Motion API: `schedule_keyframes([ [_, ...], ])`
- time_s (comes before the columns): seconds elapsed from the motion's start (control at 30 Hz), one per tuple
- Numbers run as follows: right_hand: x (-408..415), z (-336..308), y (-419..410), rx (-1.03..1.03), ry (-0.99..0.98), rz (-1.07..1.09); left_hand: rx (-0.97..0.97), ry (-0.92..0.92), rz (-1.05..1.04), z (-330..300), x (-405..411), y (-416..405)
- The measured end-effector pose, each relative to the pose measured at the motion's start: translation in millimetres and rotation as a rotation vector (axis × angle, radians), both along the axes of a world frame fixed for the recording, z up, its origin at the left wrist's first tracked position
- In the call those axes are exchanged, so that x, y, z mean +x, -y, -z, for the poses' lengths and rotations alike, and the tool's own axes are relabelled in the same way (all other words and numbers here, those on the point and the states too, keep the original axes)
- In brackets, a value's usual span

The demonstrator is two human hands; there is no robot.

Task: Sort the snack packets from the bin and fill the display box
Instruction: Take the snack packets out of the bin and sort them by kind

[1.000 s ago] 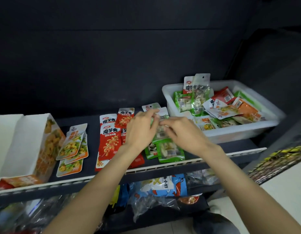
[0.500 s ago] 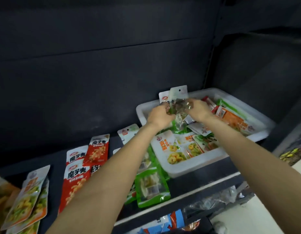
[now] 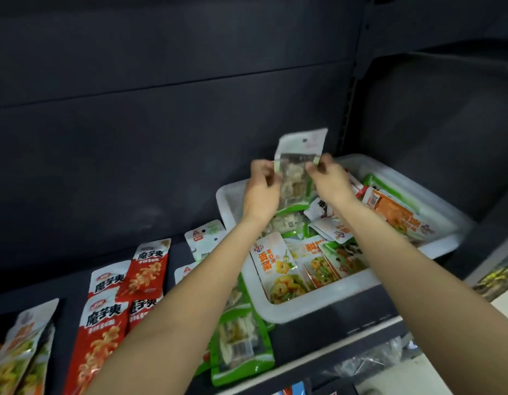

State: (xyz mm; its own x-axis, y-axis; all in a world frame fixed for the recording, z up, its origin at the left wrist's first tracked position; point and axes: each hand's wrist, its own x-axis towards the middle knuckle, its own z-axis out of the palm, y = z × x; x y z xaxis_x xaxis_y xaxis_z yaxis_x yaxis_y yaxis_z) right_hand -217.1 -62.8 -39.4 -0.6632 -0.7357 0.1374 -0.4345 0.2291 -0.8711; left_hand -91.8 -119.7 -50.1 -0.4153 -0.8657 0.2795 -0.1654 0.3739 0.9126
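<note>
Both hands, left and right, are pinching one clear packet upright above the white bin. The bin is sitting on a dark shelf, beside red packets and green packets lying flat, under a dark back wall.

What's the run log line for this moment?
left hand: holds packet | right hand: holds packet | place: over bin
</note>
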Motion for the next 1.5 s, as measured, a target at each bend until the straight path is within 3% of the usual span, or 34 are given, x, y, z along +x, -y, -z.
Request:
schedule_keyframes([
  [0.07, 15, -19, -4, -0.131, 0.004, -0.008, -0.041, -0.168, -0.025, -16, 10, -8],
  [0.2, 52, -42, -17, -0.244, 0.031, -0.03, 0.089, -0.113, 0.119, -33, 50, -24],
  [0.3, 85, -41, -31, -0.214, 0.101, -0.121, 0.176, -0.123, 0.083, -27, 91, -38],
  [0.4, 123, -31, -47, -0.131, 0.006, -0.261, 0.263, -0.188, -0.075, -14, 134, -47],
  [0.57, 183, 2, -69, 0.132, -0.431, -0.524, 0.306, -0.077, -0.181, 17, 177, -49],
  [0.7, 204, 25, -73, 0.34, -1.075, -0.552, 0.435, 0.118, -0.06, 37, 191, -54],
  [0.83, 213, 28, -80, 0.483, -1.31, -0.545, 0.225, 0.512, 0.032, 50, 205, -61],
  [0.93, 214, 32, -88, 0.509, -1.441, -0.591, 0.133, 0.66, 0.091, 50, 212, -74],
  [1.03, 216, 33, -97, 0.488, -1.405, -0.648, -0.043, 0.817, 0.053, 46, 217, -83],
  [1.1, 214, 32, -103, 0.363, -1.343, -0.684, -0.162, 0.865, -0.034, 36, 219, -85],
  [1.2, 195, 17, -110, 0.081, -1.211, -0.6, -0.327, 0.712, -0.166, 17, 218, -79],
  [1.27, 170, 1, -109, 0.031, -1.076, -0.507, -0.343, 0.532, -0.129, 4, 210, -74],
  [1.4, 108, -15, -78, 0.204, -0.781, -0.351, -0.243, 0.404, 0.058, -4, 175, -65],
  [1.5, 82, -5, -50, 0.612, -0.644, -0.397, -0.206, 0.532, 0.09, 3, 156, -56],
])
